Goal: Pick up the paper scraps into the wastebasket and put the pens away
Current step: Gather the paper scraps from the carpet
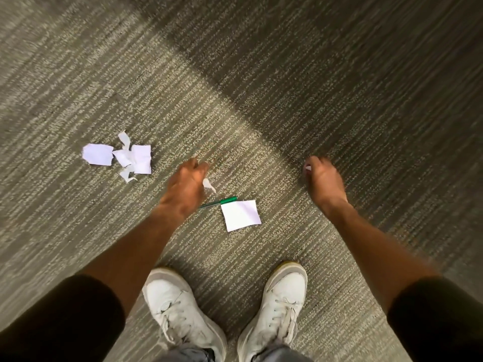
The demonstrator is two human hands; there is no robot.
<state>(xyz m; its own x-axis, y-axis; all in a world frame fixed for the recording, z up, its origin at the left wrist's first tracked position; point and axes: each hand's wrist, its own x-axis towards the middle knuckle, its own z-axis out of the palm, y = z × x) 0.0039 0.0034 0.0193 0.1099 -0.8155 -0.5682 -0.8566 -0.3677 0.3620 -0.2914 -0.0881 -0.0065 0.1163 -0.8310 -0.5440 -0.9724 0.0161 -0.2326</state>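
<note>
Striped grey carpet (287, 74) all over. Torn paper scraps (122, 156) left of centre; square paper (240, 215) at centre, touching green pen (222, 201), partly hidden by left hand (187, 188). Left fingers curled round small scrap (209, 184); right hand (324, 181) pinching white bit (308, 168). White shoes (183, 309) at bottom.

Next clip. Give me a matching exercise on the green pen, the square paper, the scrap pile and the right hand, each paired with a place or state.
Things:
1. green pen
2. square paper
3. scrap pile
4. right hand

Places or states:
A. grips a small white scrap
B. far left on the carpet, several torn pieces together
C. flat on the carpet ahead of the shoes
D. partly hidden under the left hand

Pairs: 1-D, 2-C, 3-B, 4-A
</note>
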